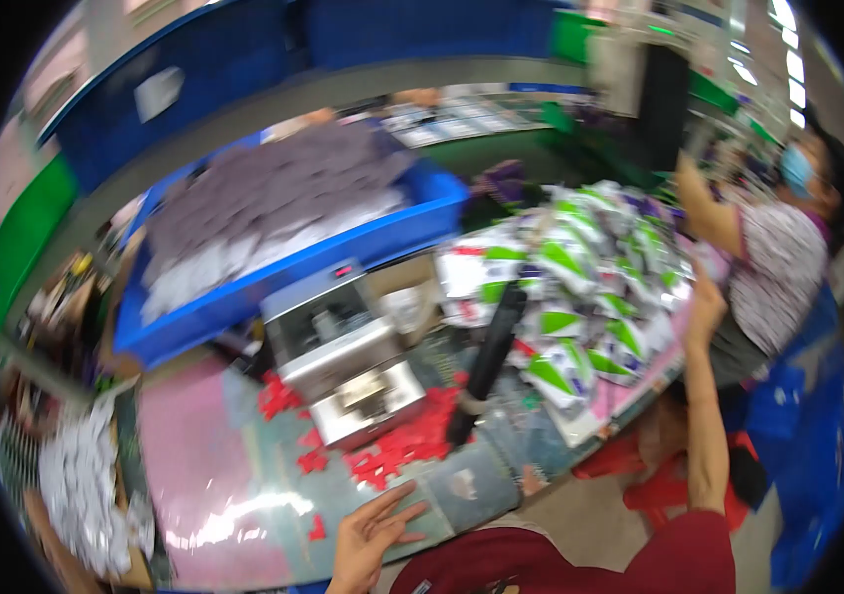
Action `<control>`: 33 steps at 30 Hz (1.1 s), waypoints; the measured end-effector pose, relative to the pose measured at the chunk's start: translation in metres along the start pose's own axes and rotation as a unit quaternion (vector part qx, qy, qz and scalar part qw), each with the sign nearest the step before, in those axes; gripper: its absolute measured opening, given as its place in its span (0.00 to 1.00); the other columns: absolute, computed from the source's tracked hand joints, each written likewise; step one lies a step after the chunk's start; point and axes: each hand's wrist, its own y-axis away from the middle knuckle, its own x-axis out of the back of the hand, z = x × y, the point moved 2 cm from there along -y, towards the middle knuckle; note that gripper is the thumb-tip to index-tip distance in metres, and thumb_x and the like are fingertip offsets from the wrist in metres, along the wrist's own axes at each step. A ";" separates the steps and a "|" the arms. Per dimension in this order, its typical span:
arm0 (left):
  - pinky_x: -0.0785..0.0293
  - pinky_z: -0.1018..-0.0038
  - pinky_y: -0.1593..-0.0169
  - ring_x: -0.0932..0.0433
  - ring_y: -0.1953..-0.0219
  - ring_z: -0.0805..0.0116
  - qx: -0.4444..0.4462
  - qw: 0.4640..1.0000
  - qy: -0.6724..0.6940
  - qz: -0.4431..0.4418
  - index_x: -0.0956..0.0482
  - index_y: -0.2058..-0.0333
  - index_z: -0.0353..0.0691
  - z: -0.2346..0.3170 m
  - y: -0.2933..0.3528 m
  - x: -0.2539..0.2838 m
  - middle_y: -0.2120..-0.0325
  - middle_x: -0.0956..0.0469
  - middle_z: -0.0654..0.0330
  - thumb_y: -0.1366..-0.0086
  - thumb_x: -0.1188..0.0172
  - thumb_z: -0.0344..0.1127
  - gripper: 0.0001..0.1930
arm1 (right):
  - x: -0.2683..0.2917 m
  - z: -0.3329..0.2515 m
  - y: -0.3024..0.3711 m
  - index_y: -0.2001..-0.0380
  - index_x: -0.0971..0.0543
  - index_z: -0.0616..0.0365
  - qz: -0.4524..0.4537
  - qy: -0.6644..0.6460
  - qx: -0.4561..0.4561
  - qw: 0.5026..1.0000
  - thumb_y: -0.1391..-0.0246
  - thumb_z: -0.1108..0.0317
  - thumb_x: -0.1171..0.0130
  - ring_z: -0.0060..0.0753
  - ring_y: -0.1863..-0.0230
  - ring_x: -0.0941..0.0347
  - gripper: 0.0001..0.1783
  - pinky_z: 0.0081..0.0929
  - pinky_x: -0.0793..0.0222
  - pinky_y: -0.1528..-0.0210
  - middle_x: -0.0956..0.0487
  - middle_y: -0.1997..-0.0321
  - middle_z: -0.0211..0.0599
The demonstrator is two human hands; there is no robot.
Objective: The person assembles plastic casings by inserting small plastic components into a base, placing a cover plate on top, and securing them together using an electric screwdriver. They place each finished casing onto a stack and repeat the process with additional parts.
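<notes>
My left hand [373, 535] is at the near edge of the worktop [229, 470], its fingers apart with nothing in them. Small red pieces [407, 441] lie beyond it, around the foot of a silver benchtop machine [343, 361]. My right arm stretches far forward on the right side. At its end, my right hand [706, 302] is beside a heap of white, green and purple packets [590, 287]; its fingers are smeared by motion, so any hold is unclear. A black bar-shaped thing [489, 366] slants between the machine and the packets.
A blue tray [274, 267] piled with grey and white flat pieces stands behind the machine. White pieces [86, 485] lie at the left, next to another person's arm [51, 544]. A masked co-worker [778, 247] is at the right, one arm raised. A red stool [659, 475] stands below the table.
</notes>
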 end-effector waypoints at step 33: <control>0.33 0.78 0.81 0.27 0.82 0.70 -0.284 0.548 0.150 0.773 0.27 0.65 0.36 -0.095 0.322 0.330 0.79 0.27 0.58 0.45 0.54 0.31 0.10 | -0.057 -0.371 0.326 0.71 0.22 0.62 -0.570 -0.409 0.272 0.658 0.69 0.85 0.46 0.36 0.77 0.32 0.15 0.28 0.36 0.74 0.26 0.76 0.36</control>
